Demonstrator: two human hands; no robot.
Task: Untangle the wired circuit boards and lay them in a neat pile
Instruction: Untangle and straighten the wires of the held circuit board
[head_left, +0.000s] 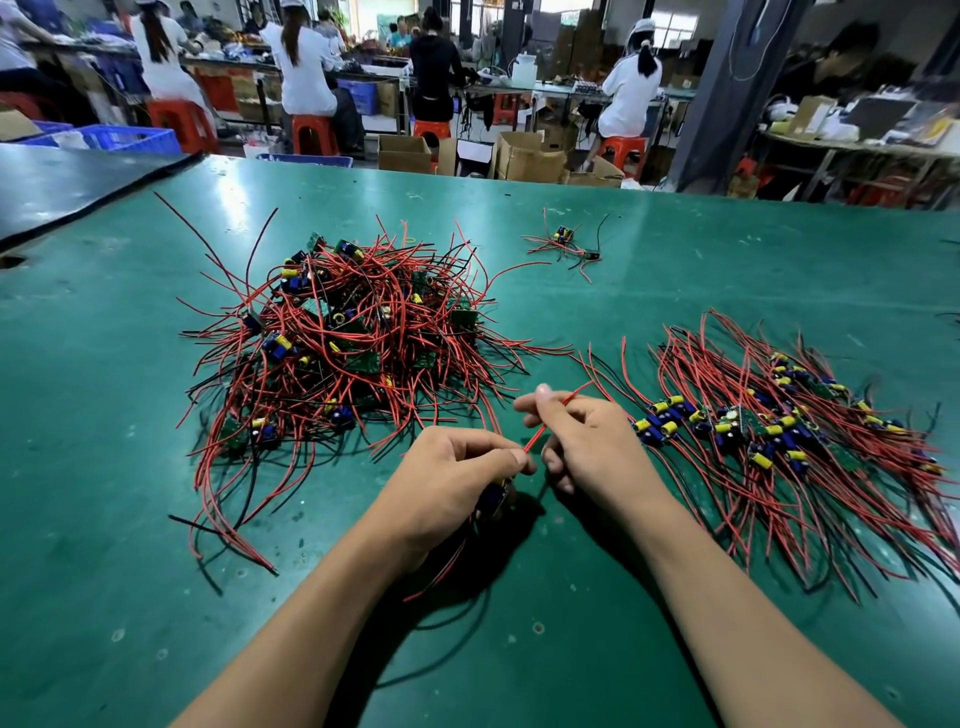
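We look down at our two bare hands over a green bench (727, 249). Our left hand (457, 473) is curled around one small circuit board (496, 501), whose blue and yellow parts peep out beneath the fingers. Its thumb and forefinger also pinch the base of a red wire (537, 431). Our right hand (587, 436) pinches the same wire higher up between thumb and fingers, and the free end sticks out past it. More of this board's wires trail from under the left hand toward us.

To the left lies the tangled heap (343, 353) of boards and red and black wires, near our hands. To the right lies the neat pile (779, 431), with its boards in a band and their wires fanned out away from us and toward us. A small cluster (563, 241) of a few wired boards sits apart at the far side.

The step in hand looks like straightening this board's leads before laying it down. To do it well, we should hold the board firmly with the left hand and draw the right hand smoothly along the wire to its tip, never tugging at the solder joint. We then treat the trailing wires the same way and set the board at the near edge of the neat pile, its wires running in line with the rest and crossing none of them.
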